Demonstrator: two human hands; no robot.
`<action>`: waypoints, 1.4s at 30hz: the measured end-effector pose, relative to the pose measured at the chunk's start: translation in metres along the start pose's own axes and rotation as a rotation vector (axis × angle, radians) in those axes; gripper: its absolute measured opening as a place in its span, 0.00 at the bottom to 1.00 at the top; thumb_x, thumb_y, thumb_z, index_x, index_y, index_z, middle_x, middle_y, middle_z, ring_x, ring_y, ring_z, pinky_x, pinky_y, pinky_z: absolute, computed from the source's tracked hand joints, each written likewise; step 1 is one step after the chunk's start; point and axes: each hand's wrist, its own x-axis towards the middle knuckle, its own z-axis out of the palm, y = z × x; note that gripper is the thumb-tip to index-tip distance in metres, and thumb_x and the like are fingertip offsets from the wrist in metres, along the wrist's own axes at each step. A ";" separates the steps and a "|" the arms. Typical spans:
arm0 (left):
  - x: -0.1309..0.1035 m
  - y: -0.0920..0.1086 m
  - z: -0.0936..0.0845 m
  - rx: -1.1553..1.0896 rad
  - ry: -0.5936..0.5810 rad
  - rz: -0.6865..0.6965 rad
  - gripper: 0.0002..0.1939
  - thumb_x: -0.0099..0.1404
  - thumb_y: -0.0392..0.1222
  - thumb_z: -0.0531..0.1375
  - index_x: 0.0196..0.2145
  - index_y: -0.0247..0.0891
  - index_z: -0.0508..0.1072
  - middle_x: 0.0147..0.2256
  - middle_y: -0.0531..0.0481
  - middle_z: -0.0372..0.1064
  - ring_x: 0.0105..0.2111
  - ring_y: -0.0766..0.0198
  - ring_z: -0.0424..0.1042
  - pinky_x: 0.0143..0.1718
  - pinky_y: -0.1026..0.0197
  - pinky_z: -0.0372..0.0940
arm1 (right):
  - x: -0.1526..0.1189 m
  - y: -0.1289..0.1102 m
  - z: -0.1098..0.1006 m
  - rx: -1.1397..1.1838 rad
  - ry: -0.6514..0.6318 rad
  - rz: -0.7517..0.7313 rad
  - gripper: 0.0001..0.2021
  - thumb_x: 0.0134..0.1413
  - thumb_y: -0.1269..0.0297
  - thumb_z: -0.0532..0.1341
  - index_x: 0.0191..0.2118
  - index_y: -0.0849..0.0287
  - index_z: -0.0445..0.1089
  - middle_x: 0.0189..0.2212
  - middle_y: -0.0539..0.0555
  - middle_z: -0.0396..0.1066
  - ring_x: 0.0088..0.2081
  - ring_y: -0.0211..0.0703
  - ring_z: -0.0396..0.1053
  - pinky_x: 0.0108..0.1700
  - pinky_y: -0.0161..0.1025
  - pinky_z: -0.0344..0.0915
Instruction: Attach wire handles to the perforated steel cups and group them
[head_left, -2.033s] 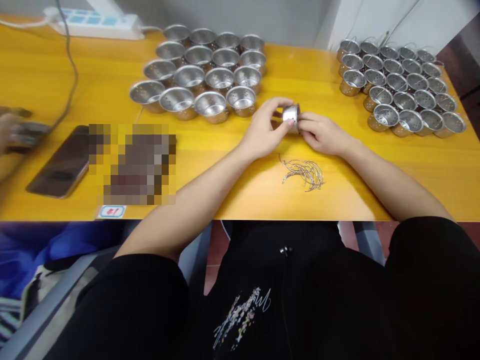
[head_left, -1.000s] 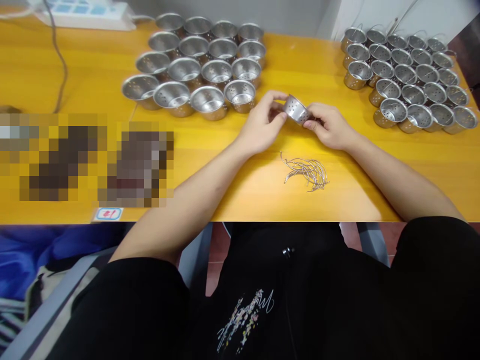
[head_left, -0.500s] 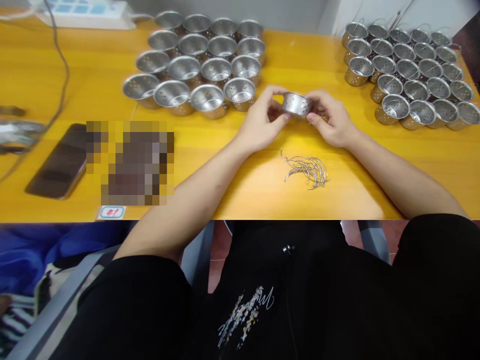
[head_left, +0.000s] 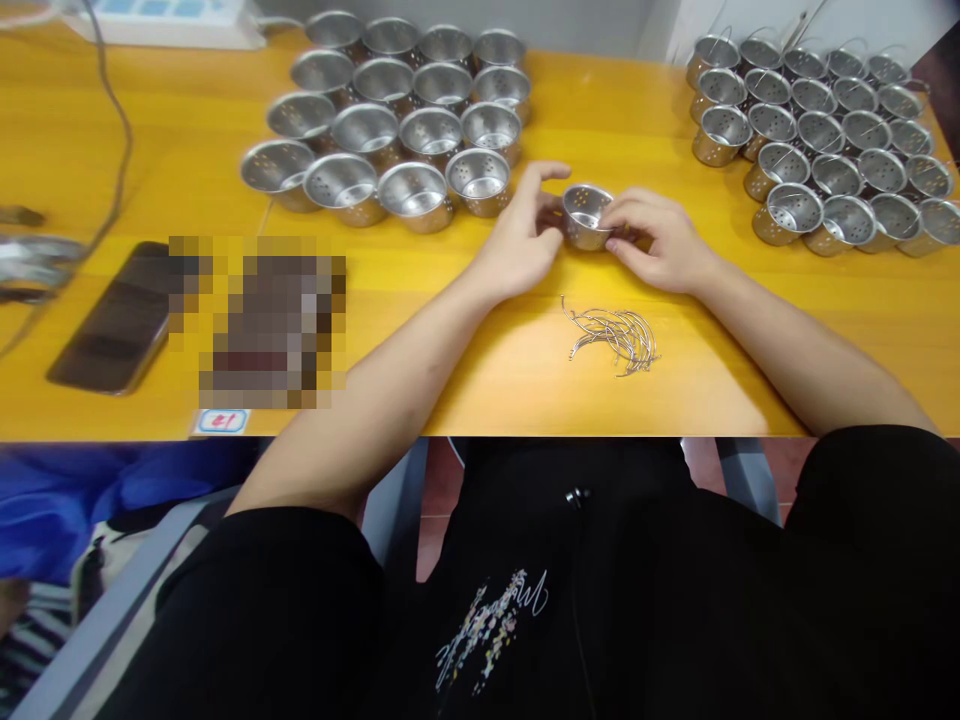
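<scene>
A small perforated metal cup [head_left: 583,232] is in front of me, its open mouth tipped up so that the holes inside show. My right hand [head_left: 651,238] grips it by the right side, thumb low on the wall and fingers at the rim. Just left of the cup is my left hand [head_left: 525,232], its fingers parted and the index finger stretched out past the rim; it appears to hold nothing. On the table nearer to me lies a loose heap of curved thin wire handles [head_left: 616,338].
Rows of similar cups [head_left: 415,197] without handles stand at the back left. At the back right, more cups [head_left: 787,213] stand in rows, several with wire handles. A phone [head_left: 112,318], a cable [head_left: 120,130] and a power strip [head_left: 180,22] are at left on the yellow table [head_left: 405,320].
The cup has tilted so its inside faces me more. My left hand has let go and opened, moving slightly left, while my right hand keeps its grip.
</scene>
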 end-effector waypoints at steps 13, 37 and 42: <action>-0.008 0.018 -0.007 0.008 -0.029 -0.051 0.25 0.85 0.41 0.65 0.75 0.43 0.75 0.60 0.39 0.87 0.65 0.40 0.86 0.80 0.37 0.72 | -0.004 0.027 0.007 -0.026 -0.016 -0.188 0.13 0.69 0.65 0.70 0.54 0.49 0.90 0.58 0.58 0.90 0.56 0.63 0.88 0.64 0.59 0.87; -0.009 0.019 -0.007 0.031 -0.041 -0.021 0.15 0.89 0.45 0.66 0.68 0.44 0.81 0.58 0.40 0.88 0.61 0.43 0.86 0.75 0.42 0.75 | -0.002 0.026 0.005 0.017 -0.034 -0.116 0.10 0.68 0.63 0.73 0.51 0.49 0.90 0.56 0.57 0.90 0.56 0.65 0.88 0.67 0.62 0.86; -0.009 0.019 -0.007 0.027 -0.034 -0.022 0.16 0.89 0.46 0.67 0.69 0.44 0.81 0.59 0.38 0.88 0.63 0.42 0.86 0.76 0.42 0.75 | -0.002 0.023 0.005 0.020 -0.032 -0.103 0.08 0.67 0.62 0.73 0.49 0.49 0.89 0.56 0.57 0.90 0.56 0.65 0.88 0.67 0.63 0.86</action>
